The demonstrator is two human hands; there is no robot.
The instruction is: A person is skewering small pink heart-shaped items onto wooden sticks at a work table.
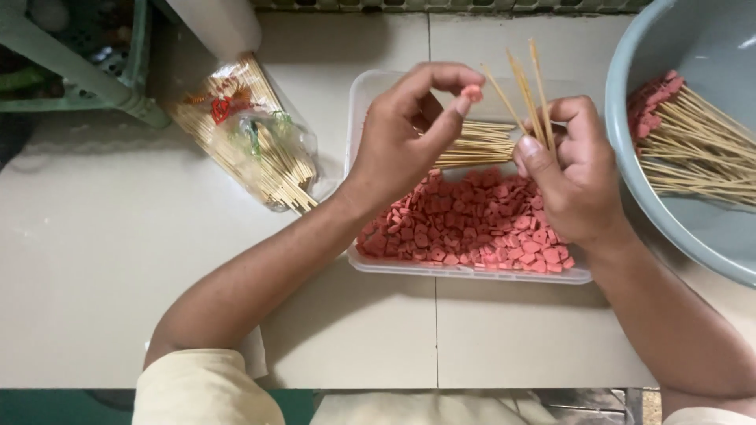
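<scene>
My left hand (409, 130) pinches a small pink heart-shaped piece (472, 92) between thumb and forefinger, above a clear plastic tray (472, 273). My right hand (579, 169) grips three thin bamboo skewers (526, 88) that point up and away, their tips close to the pink piece. The tray holds a heap of pink heart-shaped pieces (472, 224) in its near half and a bundle of loose skewers (476, 143) in its far half, partly hidden by both hands.
At the right, a grey-blue basin (693, 228) holds several skewers (693, 149) tipped with pink pieces. A clear bag of bamboo skewers (248, 134) lies to the left of the tray. A green plastic stool (87, 63) stands at the top left on the pale tiled floor.
</scene>
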